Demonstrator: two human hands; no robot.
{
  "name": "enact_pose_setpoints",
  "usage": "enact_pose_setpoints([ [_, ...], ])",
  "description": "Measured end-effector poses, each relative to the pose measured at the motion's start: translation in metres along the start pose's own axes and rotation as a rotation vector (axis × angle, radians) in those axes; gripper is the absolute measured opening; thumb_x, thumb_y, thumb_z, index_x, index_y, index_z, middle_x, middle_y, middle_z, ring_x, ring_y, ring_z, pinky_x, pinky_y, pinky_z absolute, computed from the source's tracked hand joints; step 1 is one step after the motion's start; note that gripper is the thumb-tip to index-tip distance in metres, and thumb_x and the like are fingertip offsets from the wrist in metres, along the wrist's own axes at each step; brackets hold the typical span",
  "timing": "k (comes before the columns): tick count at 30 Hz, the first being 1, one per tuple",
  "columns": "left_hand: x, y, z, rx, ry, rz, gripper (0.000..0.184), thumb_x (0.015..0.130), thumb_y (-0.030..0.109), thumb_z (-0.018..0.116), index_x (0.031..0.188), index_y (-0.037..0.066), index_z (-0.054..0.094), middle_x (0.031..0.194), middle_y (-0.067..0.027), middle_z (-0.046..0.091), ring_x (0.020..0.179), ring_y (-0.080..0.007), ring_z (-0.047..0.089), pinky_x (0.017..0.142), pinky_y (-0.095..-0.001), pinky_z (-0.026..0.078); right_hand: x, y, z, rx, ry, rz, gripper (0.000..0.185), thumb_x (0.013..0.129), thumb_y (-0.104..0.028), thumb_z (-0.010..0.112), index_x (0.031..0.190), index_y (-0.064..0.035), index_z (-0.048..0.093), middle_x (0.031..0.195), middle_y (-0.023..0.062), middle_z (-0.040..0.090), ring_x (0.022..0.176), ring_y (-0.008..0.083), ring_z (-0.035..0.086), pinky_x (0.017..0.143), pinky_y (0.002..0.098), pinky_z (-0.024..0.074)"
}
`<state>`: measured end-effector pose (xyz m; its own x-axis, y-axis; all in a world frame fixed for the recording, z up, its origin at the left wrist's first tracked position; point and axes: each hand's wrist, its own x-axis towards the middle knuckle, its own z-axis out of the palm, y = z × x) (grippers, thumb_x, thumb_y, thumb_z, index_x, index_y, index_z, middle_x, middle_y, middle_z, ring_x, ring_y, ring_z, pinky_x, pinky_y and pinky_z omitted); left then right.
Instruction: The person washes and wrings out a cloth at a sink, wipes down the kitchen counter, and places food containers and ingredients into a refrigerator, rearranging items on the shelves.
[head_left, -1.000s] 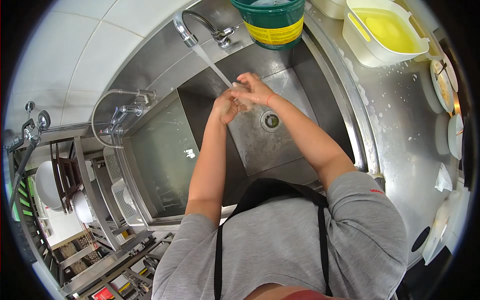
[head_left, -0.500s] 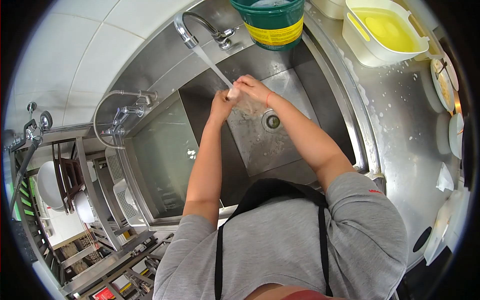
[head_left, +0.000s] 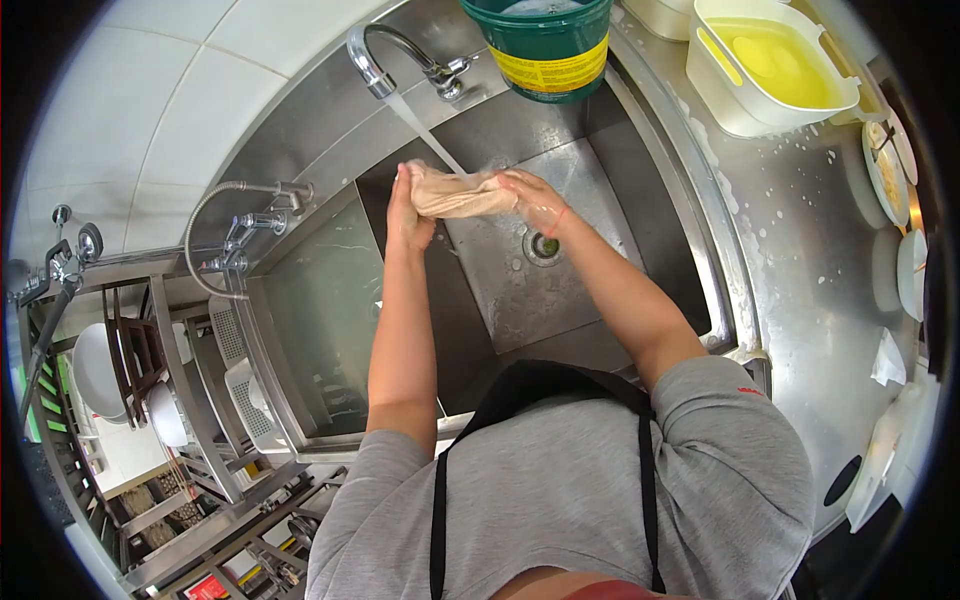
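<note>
A wet beige cloth (head_left: 455,193) is stretched between my two hands over the right-hand sink basin (head_left: 560,320). My left hand (head_left: 408,215) grips its left end, and my right hand (head_left: 535,200) holds the other end, partly bunched in the fingers. Water from the curved tap (head_left: 372,75) runs down onto the cloth's upper edge. Below and to the right of the cloth, the drain (head_left: 543,246) shows in the basin floor.
Left of my arms, a second basin (head_left: 325,300) holds cloudy water. A green bucket (head_left: 550,50) stands at the back. On the right counter are a white tub (head_left: 720,90) of yellow liquid and several dishes. A spray hose (head_left: 195,230) curves at the left.
My hands have moved apart, the left one leftward and the right one rightward and down. The cloth, bunched between them before, is now spread out under the running water.
</note>
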<state>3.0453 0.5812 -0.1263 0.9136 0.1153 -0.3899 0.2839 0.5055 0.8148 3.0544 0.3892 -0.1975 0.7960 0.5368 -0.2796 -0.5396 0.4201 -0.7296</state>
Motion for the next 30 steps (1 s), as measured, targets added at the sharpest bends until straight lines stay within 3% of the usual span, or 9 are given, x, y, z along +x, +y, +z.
enact_pose_setpoints([
  [4,0.02,-0.053,-0.02,-0.254,0.109,-0.191,0.037,0.09,0.042,0.042,0.08,0.009,0.056,0.079,-0.0053,0.06,0.082,-0.0216,0.057,0.08,-0.0373,0.046,0.004,0.014,0.065,-0.265,-0.088,-0.511,0.019,0.078,-0.026,0.062,0.078,-0.0069,0.062,0.08,0.0032,0.056,0.076,0.0128,0.053,0.068,0.0283,0.0432],
  [7,0.013,-0.07,-0.023,-0.27,0.026,-0.26,0.034,0.091,0.041,0.041,0.09,0.009,0.054,0.087,-0.0056,0.059,0.085,-0.0217,0.057,0.08,-0.0368,0.046,-0.006,0.028,0.109,-1.382,0.235,-0.751,0.032,0.074,-0.036,0.061,0.063,-0.0072,0.052,0.069,0.0093,0.053,0.068,0.0239,0.054,0.063,0.0347,0.0432],
  [11,0.011,-0.079,-0.018,-0.267,-0.03,-0.305,0.033,0.092,0.039,0.039,0.102,0.01,0.051,0.098,-0.0059,0.058,0.088,-0.0219,0.058,0.079,-0.0361,0.048,0.005,0.017,0.094,-1.246,0.119,-0.791,0.031,0.075,-0.037,0.058,0.067,-0.0073,0.054,0.072,0.0119,0.058,0.073,0.0313,0.057,0.066,0.0393,0.0444],
  [16,0.001,-0.078,0.009,-0.26,0.05,-0.318,0.033,0.092,0.035,0.038,0.111,0.01,0.05,0.106,-0.0061,0.057,0.091,-0.021,0.058,0.077,-0.0343,0.049,0.031,-0.014,0.065,-1.054,0.31,-0.413,0.027,0.076,-0.034,0.058,0.076,-0.0074,0.056,0.08,0.0123,0.061,0.082,0.034,0.057,0.072,0.042,0.0448],
  [20,0.024,-0.092,-0.014,-0.256,-0.098,-0.22,0.034,0.092,0.036,0.039,0.111,0.009,0.05,0.105,-0.0062,0.057,0.092,-0.0211,0.057,0.076,-0.0358,0.05,0.02,-0.007,0.072,-1.072,0.31,-0.491,0.031,0.076,-0.037,0.058,0.072,-0.0065,0.056,0.078,0.012,0.06,0.078,0.0339,0.057,0.069,0.0417,0.0446],
  [22,0.028,-0.094,-0.022,-0.289,-0.256,-0.187,0.035,0.092,0.035,0.038,0.111,0.008,0.05,0.104,-0.0069,0.057,0.093,-0.0219,0.057,0.076,-0.0371,0.049,0.013,0.0,0.078,-1.136,0.057,-0.803,0.037,0.077,-0.041,0.058,0.067,-0.006,0.055,0.077,0.0124,0.06,0.075,0.0343,0.056,0.066,0.042,0.0439],
  [24,0.025,-0.093,-0.022,-0.277,-0.353,-0.195,0.036,0.093,0.035,0.037,0.111,0.008,0.05,0.104,-0.0077,0.056,0.093,-0.0226,0.056,0.077,-0.0384,0.049,0.017,0.001,0.081,-1.144,0.084,-0.7,0.039,0.076,-0.043,0.058,0.065,-0.006,0.055,0.077,0.0125,0.059,0.074,0.0343,0.056,0.065,0.0423,0.0434],
  [27,0.003,-0.077,0.011,-0.021,-0.015,-0.288,0.039,0.093,0.037,0.037,0.113,0.006,0.049,0.107,-0.0087,0.056,0.096,-0.0233,0.056,0.077,-0.0386,0.049,0.035,-0.005,0.069,-1.067,0.321,-0.495,0.043,0.078,-0.049,0.053,0.071,-0.0071,0.061,0.076,0.0148,0.059,0.074,0.0336,0.056,0.069,0.0402,0.0447],
  [30,-0.003,-0.069,0.014,-0.041,-0.036,-0.306,0.041,0.089,0.041,0.044,0.111,0.007,0.05,0.106,-0.0071,0.057,0.093,-0.0202,0.057,0.08,-0.0357,0.048,0.078,-0.005,0.021,-1.217,0.305,-0.548,0.046,0.079,-0.049,0.052,0.078,-0.0042,0.062,0.08,0.0148,0.061,0.076,0.0322,0.058,0.071,0.0387,0.0451],
])
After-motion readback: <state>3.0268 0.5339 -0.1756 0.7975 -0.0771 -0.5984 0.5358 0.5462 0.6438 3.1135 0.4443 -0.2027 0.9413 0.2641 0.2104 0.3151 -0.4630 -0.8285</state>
